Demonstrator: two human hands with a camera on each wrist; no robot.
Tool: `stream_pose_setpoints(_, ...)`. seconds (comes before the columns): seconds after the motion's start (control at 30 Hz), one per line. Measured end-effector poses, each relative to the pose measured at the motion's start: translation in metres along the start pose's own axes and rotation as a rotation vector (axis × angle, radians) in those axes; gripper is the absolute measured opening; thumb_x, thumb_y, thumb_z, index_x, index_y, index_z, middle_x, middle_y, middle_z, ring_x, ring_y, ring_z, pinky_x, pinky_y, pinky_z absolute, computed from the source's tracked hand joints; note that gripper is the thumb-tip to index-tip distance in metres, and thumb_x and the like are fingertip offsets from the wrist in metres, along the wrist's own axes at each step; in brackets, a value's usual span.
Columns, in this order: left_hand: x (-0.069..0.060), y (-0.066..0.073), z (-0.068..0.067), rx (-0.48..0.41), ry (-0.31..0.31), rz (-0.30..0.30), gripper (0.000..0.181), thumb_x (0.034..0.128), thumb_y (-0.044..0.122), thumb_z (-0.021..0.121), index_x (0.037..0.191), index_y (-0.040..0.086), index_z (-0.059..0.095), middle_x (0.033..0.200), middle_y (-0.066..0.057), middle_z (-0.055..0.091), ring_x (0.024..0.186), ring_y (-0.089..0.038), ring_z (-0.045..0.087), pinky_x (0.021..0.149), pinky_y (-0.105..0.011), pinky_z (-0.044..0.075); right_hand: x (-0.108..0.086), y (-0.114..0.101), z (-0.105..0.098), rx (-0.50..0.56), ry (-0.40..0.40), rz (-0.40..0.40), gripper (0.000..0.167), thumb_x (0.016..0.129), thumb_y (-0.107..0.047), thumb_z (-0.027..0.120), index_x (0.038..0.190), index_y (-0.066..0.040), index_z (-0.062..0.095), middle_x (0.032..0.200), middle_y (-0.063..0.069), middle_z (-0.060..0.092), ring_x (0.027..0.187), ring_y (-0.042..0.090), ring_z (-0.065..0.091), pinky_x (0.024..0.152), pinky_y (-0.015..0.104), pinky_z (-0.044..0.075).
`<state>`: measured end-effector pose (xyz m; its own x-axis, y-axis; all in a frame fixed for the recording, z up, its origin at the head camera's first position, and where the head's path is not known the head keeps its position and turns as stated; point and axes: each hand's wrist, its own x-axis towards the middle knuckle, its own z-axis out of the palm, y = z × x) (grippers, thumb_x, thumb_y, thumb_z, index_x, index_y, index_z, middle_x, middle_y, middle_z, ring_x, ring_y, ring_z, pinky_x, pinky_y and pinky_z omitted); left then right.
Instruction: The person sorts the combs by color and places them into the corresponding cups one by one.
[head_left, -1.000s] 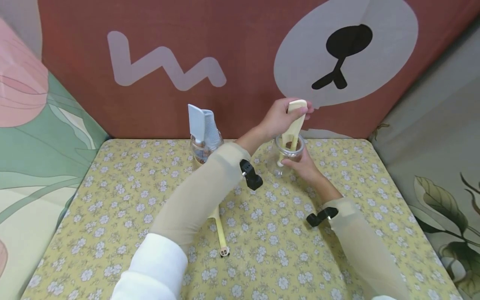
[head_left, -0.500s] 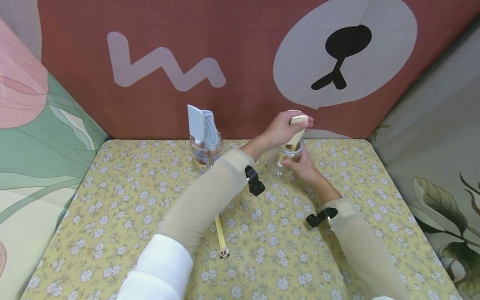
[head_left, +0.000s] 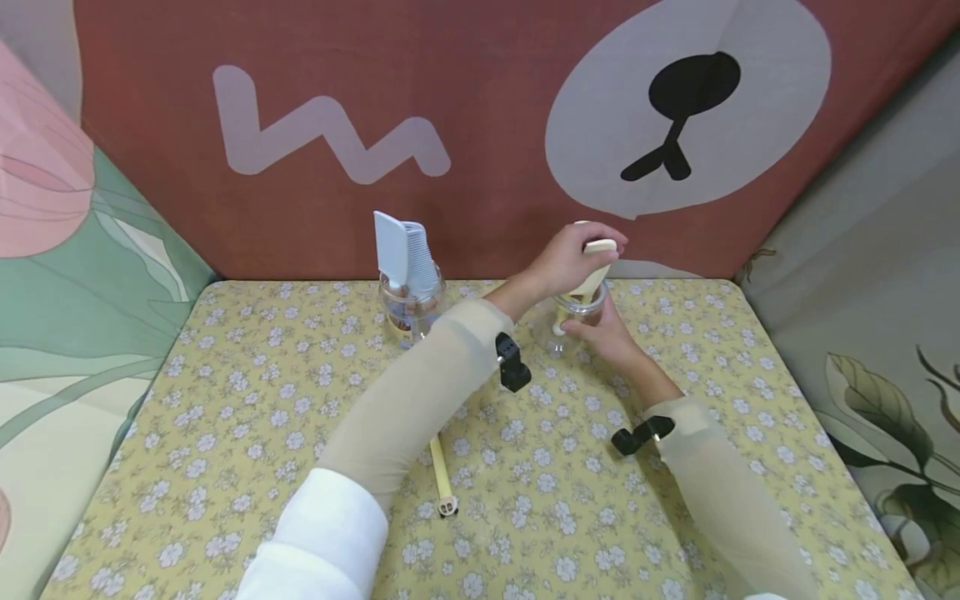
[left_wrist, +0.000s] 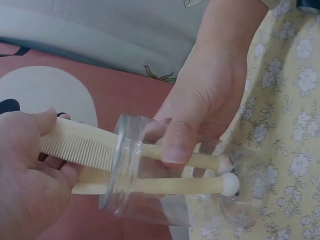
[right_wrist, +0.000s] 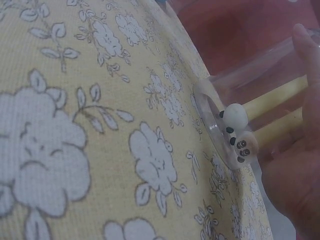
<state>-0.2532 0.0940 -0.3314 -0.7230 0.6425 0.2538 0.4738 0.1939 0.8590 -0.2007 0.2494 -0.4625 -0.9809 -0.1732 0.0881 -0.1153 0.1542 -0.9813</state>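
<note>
Two cream-yellow combs stand handle-down in a clear jar (head_left: 553, 333), their panda-head ends near its bottom in the right wrist view. My left hand (head_left: 573, 260) pinches the toothed head of one comb (left_wrist: 82, 145) above the rim; the second comb (left_wrist: 92, 187) sits beside it, close under the fingers. My right hand (head_left: 611, 332) grips the jar's side, thumb across the glass. Another yellow handle with a panda end (head_left: 442, 475) lies on the table, the rest hidden behind my left forearm.
A second clear jar (head_left: 396, 321) at the back left holds light blue combs (head_left: 392, 248). The flower-patterned tablecloth (head_left: 247, 392) meets a reddish printed cloth wall (head_left: 487, 150) at the back.
My left hand has moved down with the yellow comb, which now sits deeper in the jar. The right hand keeps its grip on the jar in the same place.
</note>
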Motion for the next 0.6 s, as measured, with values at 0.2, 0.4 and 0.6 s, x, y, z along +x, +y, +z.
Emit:
stream_pose_setpoints(0.2,0.005,0.008,-0.001,0.008,0.009,0.038,0.025,0.1020,0.003,0.060,0.125,0.000,0.067,0.126,-0.009,0.068,0.118,-0.013,0.062,0.096,-0.011,0.043,0.000,0.001,-0.001,0.016,-0.001,-0.009,0.086,0.094,0.004,0.068,0.159,-0.018,0.018,0.144,0.013,0.045,0.127,0.020,0.048,0.109,0.035,0.040)
stream_pose_setpoints(0.4,0.007,0.015,-0.002,0.299,-0.054,0.067,0.026,0.1046,0.007,0.057,0.129,0.010,0.067,0.128,-0.001,0.067,0.118,-0.010,0.060,0.097,-0.010,0.040,0.000,0.000,-0.001,0.026,-0.026,-0.007,0.091,0.094,0.004,0.066,0.162,-0.021,0.011,0.152,0.013,0.038,0.136,0.024,0.041,0.104,0.027,0.042)
stream_pose_setpoints(0.6,0.005,0.013,-0.005,0.667,-0.070,0.210,0.027,0.1065,0.008,0.054,0.125,0.020,0.070,0.119,0.008,0.069,0.121,-0.008,0.052,0.103,-0.016,0.036,-0.001,-0.001,-0.001,0.017,-0.031,0.000,0.095,0.095,0.002,0.068,0.164,-0.024,0.007,0.162,0.012,0.028,0.146,0.030,0.031,0.109,0.035,0.039)
